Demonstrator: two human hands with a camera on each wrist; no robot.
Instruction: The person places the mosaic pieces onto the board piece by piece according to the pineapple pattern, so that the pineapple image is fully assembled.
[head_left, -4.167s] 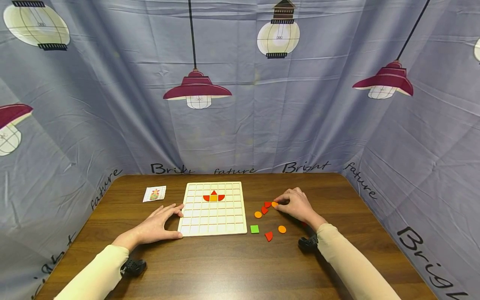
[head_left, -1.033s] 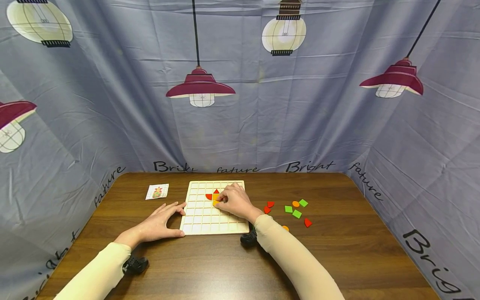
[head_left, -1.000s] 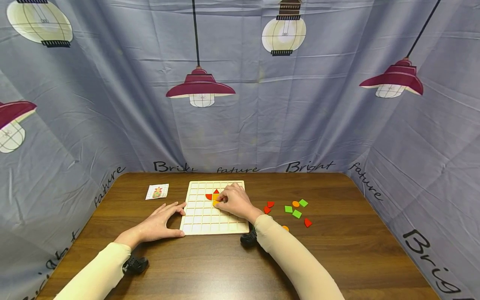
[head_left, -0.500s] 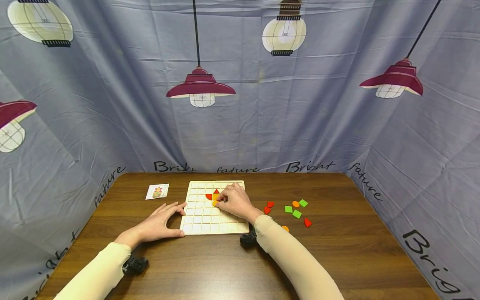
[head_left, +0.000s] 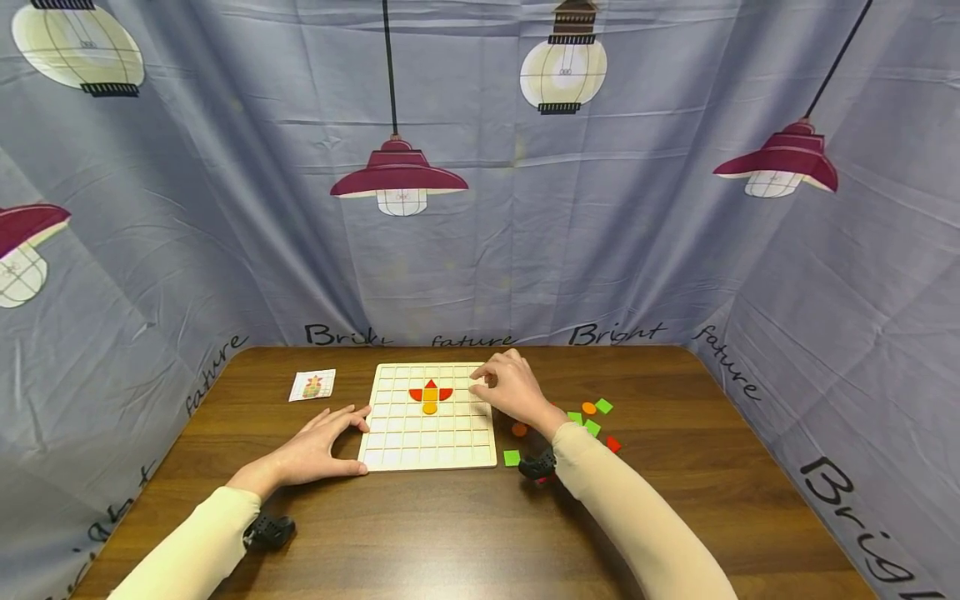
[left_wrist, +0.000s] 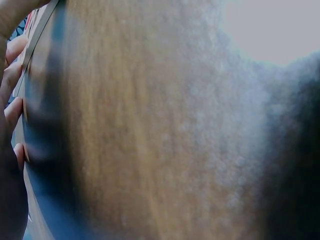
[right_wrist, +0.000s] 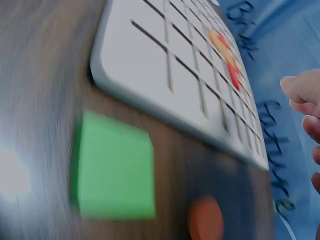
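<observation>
While the spread left hand (head_left: 315,452) touched the left edge of the cream gridded board (head_left: 429,450), I observed the right hand (head_left: 516,390), fingertips parted, over the opposite edge; the orange disc (head_left: 430,408) lay between.

Right wrist view, green square (right_wrist: 117,167) blurred, orange piece (right_wrist: 205,219) blurred, probably round

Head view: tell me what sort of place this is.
Probably a makeshift indoor booth for tabletop work: a lamp-printed curtain surrounds the far side and both flanks of a wooden table, where a grid board lies.
</observation>
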